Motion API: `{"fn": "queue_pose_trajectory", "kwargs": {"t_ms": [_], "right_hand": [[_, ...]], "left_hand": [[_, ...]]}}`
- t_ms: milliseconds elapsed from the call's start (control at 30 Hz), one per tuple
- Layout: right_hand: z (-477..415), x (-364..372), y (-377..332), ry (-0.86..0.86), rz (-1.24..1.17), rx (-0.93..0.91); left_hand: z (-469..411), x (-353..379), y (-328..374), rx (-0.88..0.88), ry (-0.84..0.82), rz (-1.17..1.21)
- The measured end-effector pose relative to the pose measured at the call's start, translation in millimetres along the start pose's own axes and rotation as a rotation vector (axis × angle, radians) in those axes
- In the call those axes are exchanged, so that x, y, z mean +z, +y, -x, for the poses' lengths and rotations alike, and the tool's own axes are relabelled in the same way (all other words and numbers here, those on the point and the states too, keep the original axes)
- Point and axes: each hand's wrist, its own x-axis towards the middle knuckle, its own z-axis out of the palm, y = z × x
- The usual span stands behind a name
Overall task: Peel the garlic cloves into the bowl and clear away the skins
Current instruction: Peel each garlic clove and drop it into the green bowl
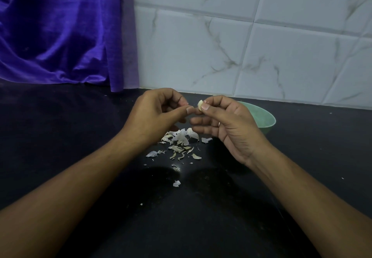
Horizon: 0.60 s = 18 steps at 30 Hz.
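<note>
My right hand (pixel 223 124) pinches a pale garlic clove (pixel 199 104) between thumb and forefinger, held up over the black counter. My left hand (pixel 156 114) is just left of it, fingers curled, its thumb and forefinger tips pressed together right beside the clove; whether they hold a bit of skin I cannot tell. A light green bowl (pixel 261 117) stands behind my right hand, mostly hidden by it. Below both hands lies a pile of white garlic skins (pixel 181 141), with a few stray flakes (pixel 176 183) nearer me.
The black counter (pixel 90 137) runs back to a white marbled tile wall (pixel 241 46). A purple cloth (pixel 60 32) hangs at the back left, down to the counter.
</note>
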Motion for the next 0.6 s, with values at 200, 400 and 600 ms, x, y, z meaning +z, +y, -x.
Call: {"fn": "queue_pose_trajectory", "kwargs": {"t_ms": [200,400,600], "right_hand": [[-0.5,-1.3,4.5,-0.017,0.079,-0.05],[0.9,0.0,9.5,-0.012,0.211,-0.125],[1.3,2.8,9.6,-0.021,0.229,-0.183]], "left_hand": [[2.6,1.9,3.0,0.014,-0.027,-0.008],[2.3,0.7,1.2,0.018,0.013,-0.061],[0.5,1.7,1.0,-0.087,0.022,0.072]]}}
